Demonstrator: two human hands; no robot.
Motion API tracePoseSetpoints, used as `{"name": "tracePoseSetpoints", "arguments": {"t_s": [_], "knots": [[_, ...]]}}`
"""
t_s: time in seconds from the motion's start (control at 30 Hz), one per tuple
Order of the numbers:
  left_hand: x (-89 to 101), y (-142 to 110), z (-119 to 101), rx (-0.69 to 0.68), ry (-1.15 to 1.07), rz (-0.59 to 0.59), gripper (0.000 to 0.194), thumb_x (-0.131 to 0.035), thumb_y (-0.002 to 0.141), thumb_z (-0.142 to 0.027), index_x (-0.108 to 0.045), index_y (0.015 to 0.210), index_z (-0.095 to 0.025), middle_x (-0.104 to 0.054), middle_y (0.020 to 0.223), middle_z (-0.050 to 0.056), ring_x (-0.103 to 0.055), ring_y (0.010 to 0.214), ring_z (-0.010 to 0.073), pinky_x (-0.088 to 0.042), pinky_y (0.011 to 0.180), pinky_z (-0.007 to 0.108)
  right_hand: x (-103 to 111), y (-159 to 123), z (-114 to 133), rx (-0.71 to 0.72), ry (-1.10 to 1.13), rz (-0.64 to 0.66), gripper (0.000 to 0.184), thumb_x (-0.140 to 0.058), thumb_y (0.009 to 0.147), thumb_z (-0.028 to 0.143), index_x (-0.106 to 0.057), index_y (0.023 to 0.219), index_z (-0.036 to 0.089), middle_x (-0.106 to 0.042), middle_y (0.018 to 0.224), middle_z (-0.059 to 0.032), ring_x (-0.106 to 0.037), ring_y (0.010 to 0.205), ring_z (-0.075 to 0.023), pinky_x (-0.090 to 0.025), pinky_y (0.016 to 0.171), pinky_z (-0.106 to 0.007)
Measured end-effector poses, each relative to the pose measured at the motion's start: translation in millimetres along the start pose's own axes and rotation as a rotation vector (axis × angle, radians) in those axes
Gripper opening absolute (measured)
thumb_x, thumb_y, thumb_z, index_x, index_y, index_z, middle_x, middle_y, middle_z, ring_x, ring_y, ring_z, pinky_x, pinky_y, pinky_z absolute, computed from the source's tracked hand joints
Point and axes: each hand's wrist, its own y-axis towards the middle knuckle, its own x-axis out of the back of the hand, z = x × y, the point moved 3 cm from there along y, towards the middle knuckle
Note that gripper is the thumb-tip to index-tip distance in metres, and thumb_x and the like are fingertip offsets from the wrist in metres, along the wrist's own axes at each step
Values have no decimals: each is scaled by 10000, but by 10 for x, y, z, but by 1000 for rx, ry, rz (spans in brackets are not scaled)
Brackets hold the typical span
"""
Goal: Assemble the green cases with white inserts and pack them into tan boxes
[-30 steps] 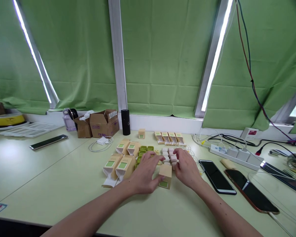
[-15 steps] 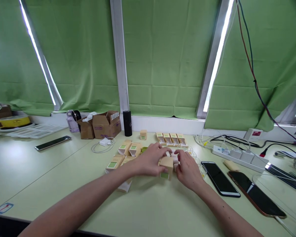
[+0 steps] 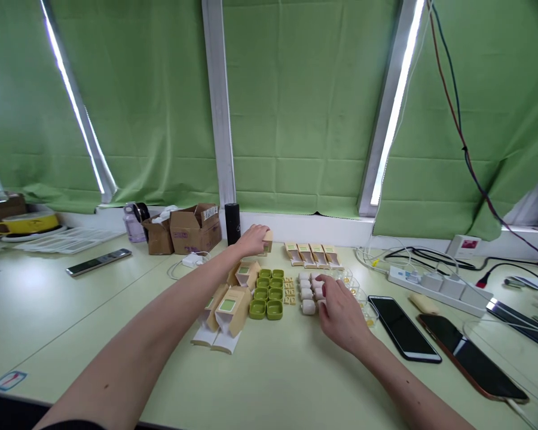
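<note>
Far left of the frame, a yellow cup (image 3: 24,223) sits at the rear of the bench (image 3: 269,376), a phone (image 3: 98,263) lying in front of it. On to the cardboard carton (image 3: 196,230) and the black tumbler (image 3: 232,224), upright by the wall.

Left of centre, kraft boxes (image 3: 234,310) stand with white-lined flaps out, and right over them stretches the left arm: a sagging sleeve or dropped elbow could knock one over. At the end of it, the left hand (image 3: 251,240) pinches a small kraft box (image 3: 268,237) at mid-frame; its far fingertips are hidden. A loose grip there could let the box tip.

Centre now: green cups (image 3: 266,292) in two columns, then tiny yellow pieces (image 3: 289,291), so small that a brushing wrist might scatter them. Beside them, white rounded blocks (image 3: 308,307), and over their right column the right hand (image 3: 342,310), fingers loosely bent, thumb and forefinger apart, nothing visible in its grasp. Pressing down could shove the rows askew.

Just right, clear cups (image 3: 369,315) crowd that hand; a sideways nudge could push them against the black phone (image 3: 404,328).
</note>
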Motion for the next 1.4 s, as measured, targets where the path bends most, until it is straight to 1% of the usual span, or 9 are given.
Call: {"name": "tracePoseSetpoints", "arguments": {"t_s": [0.13,0.23,0.33,0.47,0.8,0.93,1.07,1.17,1.4], "knots": [[-250,86,90,41,89,39,447,-668,921,-204,-566,1350,-133,-635,1361,190,-573,1258,332,-465,1061,435,-6,-2,9,-8,-7,14,544,-529,818,53,-456,1339,191,-634,1087,-100,-563,986,-297,-482,850,-419],[-403,129,107,60,145,64,407,-677,975,-301,-594,1346,-155,-627,1367,153,-609,1232,302,-509,1054,492,-13,-8,14,0,-17,5,550,-526,820,51,-456,1347,194,-640,1114,-106,-570,1001,-298,-483,856,-420],[-501,152,123,84,193,83,396,-665,1004,-381,-617,1336,-170,-634,1359,116,-655,1180,273,-573,999,507,-32,-18,18,5,-16,12,554,-527,827,50,-449,1358,188,-642,1207,-124,-571,1033,-302,-485,866,-422],[-570,149,165,130,238,104,390,-668,1004,-370,-620,1334,-166,-644,1344,118,-669,1156,265,-593,972,487,-56,-24,23,5,-14,40,549,-530,841,49,-443,1370,169,-622,1319,-143,-562,1085,-307,-489,930,-440],[-558,61,237,209,268,107,422,-665,1002,-378,-599,1364,-171,-626,1367,125,-655,1178,277,-566,1006,511,-62,-27,31,-15,-28,61,543,-528,877,92,-423,1404,169,-623,1293,-146,-580,1100,-307,-500,922,-430],[-483,33,232,162,273,97,451,-741,923,-261,-600,1341,-166,-588,1388,173,-630,1196,286,-478,1087,496,-64,-34,61,-13,-32,59,541,-541,884,119,-423,1409,172,-624,1292,-153,-586,1115,-316,-502,919,-437],[-471,12,235,150,293,119,339,-690,982,-324,-643,1277,-163,-631,1345,125,-654,1156,264,-548,1020,487,-64,-39,77,-25,-26,68,551,-545,883,128,-417,1417,168,-636,1263,-153,-582,1120,-330,-508,905,-447],[-499,10,254,172,298,128,374,-659,1010,-375,-627,1319,-167,-652,1327,113,-674,1135,256,-598,958,475,-71,-46,77,-19,-31,67,542,-547,887,132,-418,1413,159,-629,1290,-158,-577,1123,-331,-509,921,-456],[-559,59,285,211,291,126,383,-666,1006,-370,-623,1326,-164,-651,1328,118,-678,1131,256,-602,953,470,-70,-64,141,-8,-28,14,522,-558,891,148,-439,1398,180,-644,1262,-148,-600,1097,-323,-502,899,-447]]}}
